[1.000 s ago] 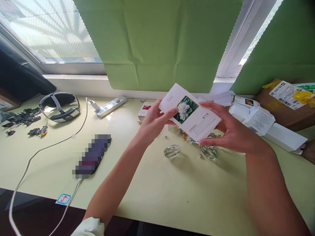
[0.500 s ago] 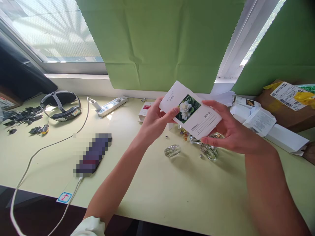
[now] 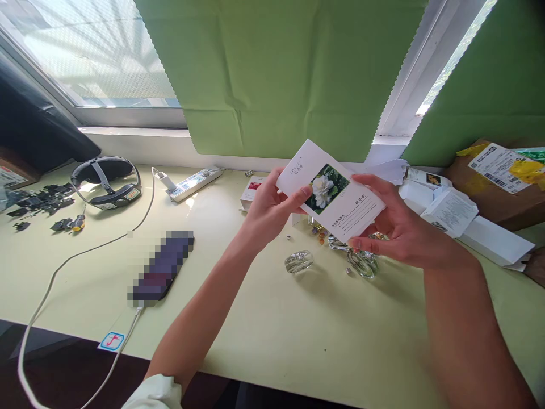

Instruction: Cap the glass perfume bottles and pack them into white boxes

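A white printed box with a photo of a white flower is held up in both hands, tilted above the table. My left hand grips its left end, thumb on the front face beside the photo. At the right end, my right hand holds it between thumb and fingers; some fingers are hidden behind it. Below it a clear glass bottle lies on the table. More clear glass pieces lie in a cluster under my right hand, partly covered by the box and hand.
A small white box stands behind my left hand. Opened white cartons and a brown cardboard box are at the right. Leftward are a phone on a cable, a power strip, a head strap device and black scraps.
Almost nothing differs. Both hands keep the same hold on the box, and the view has shifted very slightly.
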Motion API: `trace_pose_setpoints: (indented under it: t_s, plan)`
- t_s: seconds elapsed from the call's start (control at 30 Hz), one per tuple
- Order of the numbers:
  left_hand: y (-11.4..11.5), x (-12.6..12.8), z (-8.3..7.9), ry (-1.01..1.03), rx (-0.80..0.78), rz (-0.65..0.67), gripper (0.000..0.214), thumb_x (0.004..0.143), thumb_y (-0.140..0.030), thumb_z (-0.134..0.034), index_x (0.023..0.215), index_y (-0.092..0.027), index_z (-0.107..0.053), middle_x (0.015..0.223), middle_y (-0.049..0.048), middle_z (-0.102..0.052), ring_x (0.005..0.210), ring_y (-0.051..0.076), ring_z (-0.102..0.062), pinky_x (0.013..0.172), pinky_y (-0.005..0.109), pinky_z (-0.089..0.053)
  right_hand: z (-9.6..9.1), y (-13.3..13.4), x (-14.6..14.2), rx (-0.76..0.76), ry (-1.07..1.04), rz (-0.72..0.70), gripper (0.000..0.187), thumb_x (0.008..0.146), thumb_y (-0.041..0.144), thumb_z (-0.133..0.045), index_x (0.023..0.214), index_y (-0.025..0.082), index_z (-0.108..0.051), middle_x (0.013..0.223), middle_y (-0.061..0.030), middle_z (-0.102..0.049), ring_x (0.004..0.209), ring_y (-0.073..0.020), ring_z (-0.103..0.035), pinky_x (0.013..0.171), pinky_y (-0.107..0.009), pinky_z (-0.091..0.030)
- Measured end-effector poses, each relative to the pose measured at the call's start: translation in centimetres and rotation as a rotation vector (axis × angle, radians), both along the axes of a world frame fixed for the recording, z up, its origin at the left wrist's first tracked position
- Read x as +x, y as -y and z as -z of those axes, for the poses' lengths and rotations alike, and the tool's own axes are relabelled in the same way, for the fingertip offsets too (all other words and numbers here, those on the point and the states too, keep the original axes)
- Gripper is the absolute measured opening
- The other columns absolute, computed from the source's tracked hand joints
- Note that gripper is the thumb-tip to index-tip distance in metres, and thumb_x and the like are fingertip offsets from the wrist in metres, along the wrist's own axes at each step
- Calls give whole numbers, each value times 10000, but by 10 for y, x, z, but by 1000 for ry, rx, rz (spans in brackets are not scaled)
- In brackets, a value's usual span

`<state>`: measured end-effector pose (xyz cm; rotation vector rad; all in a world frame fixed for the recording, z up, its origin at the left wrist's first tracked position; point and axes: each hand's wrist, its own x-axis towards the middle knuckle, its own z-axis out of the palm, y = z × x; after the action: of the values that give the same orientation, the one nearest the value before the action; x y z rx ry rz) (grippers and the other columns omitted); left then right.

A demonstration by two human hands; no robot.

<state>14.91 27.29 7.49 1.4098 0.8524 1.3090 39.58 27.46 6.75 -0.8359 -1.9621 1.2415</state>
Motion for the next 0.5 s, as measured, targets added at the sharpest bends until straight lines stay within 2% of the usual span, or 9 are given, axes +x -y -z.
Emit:
trace_pose_setpoints:
  t_s: [0.27,0.5]
  plan:
    - [2,1,-2,-9,-21,-11,377,855,-395,-703,1150,-214,-554,1191,77,-675,1082,267,-678,820,394,-646,0,-2,0,-26,-19,-8,866,751,297,-793,1440,547,-332,1400,-9,-523,1084,-302,-624,695,-446,-655]
    - [2,1,-2,-20,-27,-8,407,870,-417,-682,1186,-201,-543,1218,92,-665,1080,265,-680,812,375,-654,-2,2,-4,-98,-82,8,855,756,216,-804,1417,547,-375,1442,-6,-495,985,-240,-618,638,-378,-634]
